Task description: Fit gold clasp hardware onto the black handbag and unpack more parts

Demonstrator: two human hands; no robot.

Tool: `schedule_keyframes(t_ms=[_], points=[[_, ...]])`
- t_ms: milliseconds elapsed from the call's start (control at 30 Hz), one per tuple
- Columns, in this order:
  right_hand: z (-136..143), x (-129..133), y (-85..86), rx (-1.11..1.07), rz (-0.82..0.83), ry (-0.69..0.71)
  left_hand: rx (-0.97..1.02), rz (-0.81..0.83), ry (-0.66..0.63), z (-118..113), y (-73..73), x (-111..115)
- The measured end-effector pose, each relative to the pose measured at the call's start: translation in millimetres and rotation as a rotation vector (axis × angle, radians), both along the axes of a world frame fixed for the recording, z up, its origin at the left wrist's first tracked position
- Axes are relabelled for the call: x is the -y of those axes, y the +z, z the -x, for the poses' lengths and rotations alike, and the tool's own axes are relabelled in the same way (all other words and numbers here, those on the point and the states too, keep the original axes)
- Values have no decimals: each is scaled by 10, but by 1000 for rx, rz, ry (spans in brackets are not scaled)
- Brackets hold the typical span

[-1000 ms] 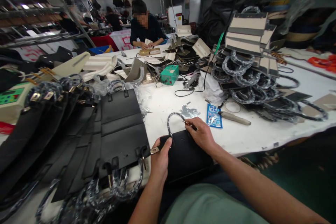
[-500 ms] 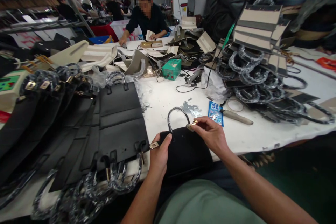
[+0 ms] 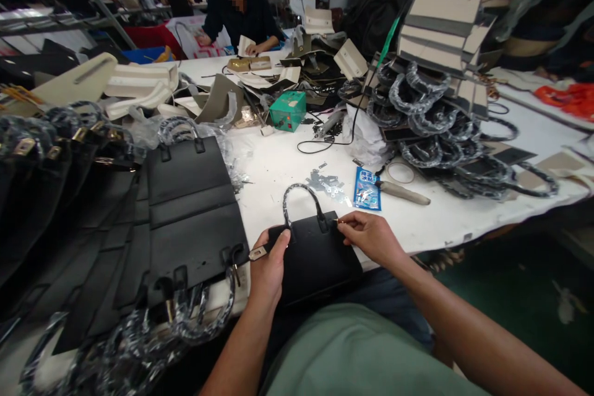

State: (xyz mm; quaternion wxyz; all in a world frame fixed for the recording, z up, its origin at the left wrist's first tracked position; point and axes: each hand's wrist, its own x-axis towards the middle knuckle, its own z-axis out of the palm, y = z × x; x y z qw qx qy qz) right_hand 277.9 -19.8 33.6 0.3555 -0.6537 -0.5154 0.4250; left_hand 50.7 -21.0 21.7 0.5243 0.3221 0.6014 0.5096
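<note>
A black handbag piece (image 3: pixel 320 260) tilts over the table's front edge, its arched handle (image 3: pixel 301 187) wrapped in clear film. My left hand (image 3: pixel 269 263) is closed on its left side, thumb on the front near the handle's foot. A strap tip with a gold-coloured metal plate (image 3: pixel 258 252) sticks out to the left of that hand. At the upper right corner my right hand (image 3: pixel 369 235) pinches a small gold-coloured metal fitting (image 3: pixel 338 221) against the black strap end. My fingers hide most of this fitting.
Black bag panels (image 3: pixel 190 189) with wrapped handles are piled left. Small metal plates (image 3: pixel 329 182), a blue packet (image 3: pixel 367 189) and a grey-handled tool (image 3: pixel 403 192) lie ahead. Behind stands a green box (image 3: pixel 288 111); more handled panels (image 3: pixel 427 105) are stacked right. A co-worker (image 3: pixel 241 6) sits opposite.
The view has shifted, so the table's contents sit further left and higher. My right fingers have turned the gold-coloured fitting down to the bag's corner, and the bag's front shows more.
</note>
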Motion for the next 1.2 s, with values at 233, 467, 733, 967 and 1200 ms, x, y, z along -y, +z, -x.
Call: schedule_keyframes(t_ms=[233, 467, 733, 967, 1200], points=[[43, -25, -70, 68, -31, -15, -14, -13, -39, 20, -34, 5], [129, 25, -70, 279, -179, 12, -47, -11, -64, 29, -54, -2], [83, 17, -135, 76, -63, -140, -300, -90, -169, 171, 4, 75], [32, -50, -179, -44, -39, -142, -906, -662, -591, -81, 389, -52], [-50, -22, -159, 91, -204, -82, -1373, -634, -1085, -471, 357, -510]])
